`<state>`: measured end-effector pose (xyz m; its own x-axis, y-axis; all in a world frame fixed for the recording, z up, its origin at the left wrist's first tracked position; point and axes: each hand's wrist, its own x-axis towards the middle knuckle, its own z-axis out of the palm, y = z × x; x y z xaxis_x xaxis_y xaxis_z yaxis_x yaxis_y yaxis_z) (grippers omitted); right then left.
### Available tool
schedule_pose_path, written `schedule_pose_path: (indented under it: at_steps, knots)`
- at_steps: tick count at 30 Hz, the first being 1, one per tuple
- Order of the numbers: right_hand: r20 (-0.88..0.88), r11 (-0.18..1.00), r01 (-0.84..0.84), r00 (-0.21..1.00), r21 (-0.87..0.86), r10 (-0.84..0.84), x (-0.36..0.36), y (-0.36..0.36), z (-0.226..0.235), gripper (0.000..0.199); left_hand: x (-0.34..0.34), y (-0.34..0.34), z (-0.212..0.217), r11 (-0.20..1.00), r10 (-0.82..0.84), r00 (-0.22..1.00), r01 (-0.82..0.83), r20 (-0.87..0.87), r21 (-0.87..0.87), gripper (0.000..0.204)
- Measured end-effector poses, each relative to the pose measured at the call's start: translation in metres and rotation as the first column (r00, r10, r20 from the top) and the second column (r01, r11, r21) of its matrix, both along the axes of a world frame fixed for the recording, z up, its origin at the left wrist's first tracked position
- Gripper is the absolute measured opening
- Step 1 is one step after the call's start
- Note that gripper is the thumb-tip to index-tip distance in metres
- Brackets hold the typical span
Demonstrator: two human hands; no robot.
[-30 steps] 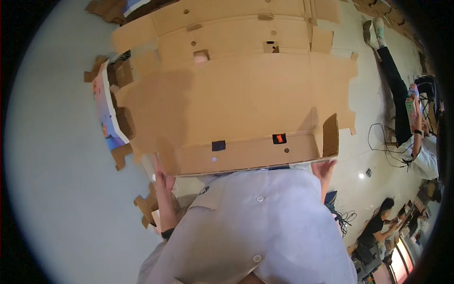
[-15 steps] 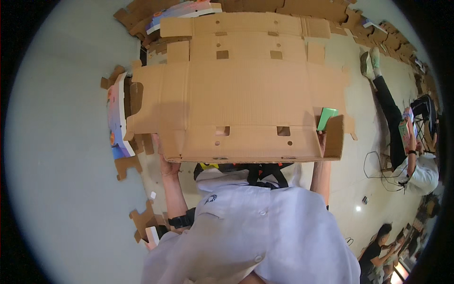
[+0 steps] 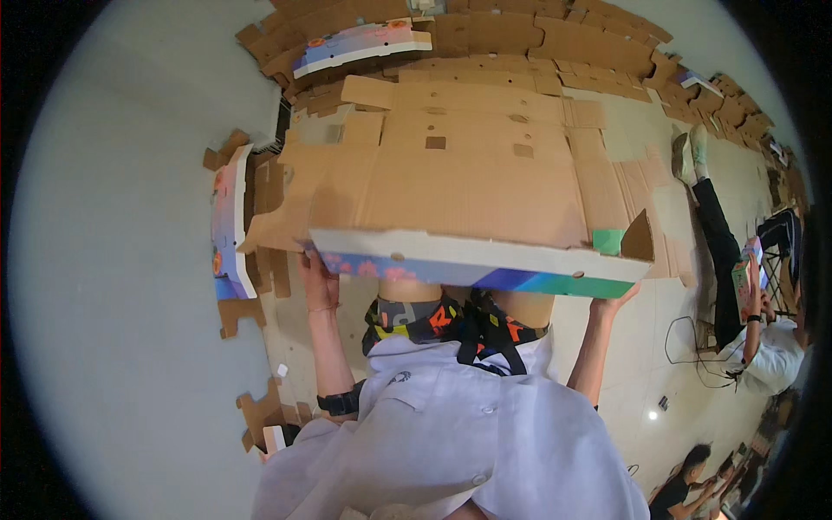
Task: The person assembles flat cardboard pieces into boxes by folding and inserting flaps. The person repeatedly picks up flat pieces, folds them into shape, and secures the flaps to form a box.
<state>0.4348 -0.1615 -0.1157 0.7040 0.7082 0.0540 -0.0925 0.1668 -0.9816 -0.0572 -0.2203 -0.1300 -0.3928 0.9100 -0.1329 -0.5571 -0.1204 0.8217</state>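
A large flat cardboard box blank (image 3: 477,186) lies across in front of me, brown inside face up. Its near side wall stands folded up, showing a white, blue and green printed outer face (image 3: 485,273). My left hand (image 3: 321,284) is closed on the near left corner, some of its fingers hidden beneath the cardboard. At the near right corner, my right hand (image 3: 617,302) grips the bottom edge from below. A small green flap (image 3: 608,241) and an upright brown flap (image 3: 639,236) stand up inside that corner.
Printed cardboard pieces lean at the left wall (image 3: 230,221) and the far end (image 3: 364,48). Brown cardboard sheets (image 3: 494,35) line the far wall. On the right, a seated person's stretched leg (image 3: 718,243) lies near a black cable (image 3: 685,351). Another person (image 3: 685,485) sits lower right.
The blank has tilted, its near wall now showing the printed outer side. Its far end has shifted slightly right and down in view. Both hands now show more at the near corners.
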Motion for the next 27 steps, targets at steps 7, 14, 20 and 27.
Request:
schedule_pose_path:
  at_steps: [7,14,20,27]
  knots:
    - [-0.06,0.98,-0.108,0.993,-0.167,0.099,0.01,-0.007,0.025,0.024,0.001,0.036,0.021,0.996,0.021,0.969,-0.042,-0.245,-0.084,0.051]
    - [-0.089,0.996,-0.049,0.995,-0.076,0.042,0.01,-0.014,0.008,0.026,0.035,0.053,0.024,0.923,0.377,0.898,-0.345,-0.228,0.169,0.042]
    - [-0.314,0.99,-0.131,0.939,0.059,0.143,0.022,-0.005,0.001,0.036,0.004,0.059,0.01,0.962,0.251,0.693,-0.255,-0.675,0.097,0.027]
    - [0.312,0.893,-0.402,0.838,-0.202,0.448,0.068,-0.008,0.013,0.036,-0.003,0.061,0.017,0.972,0.187,0.502,-0.219,-0.844,0.085,0.049]
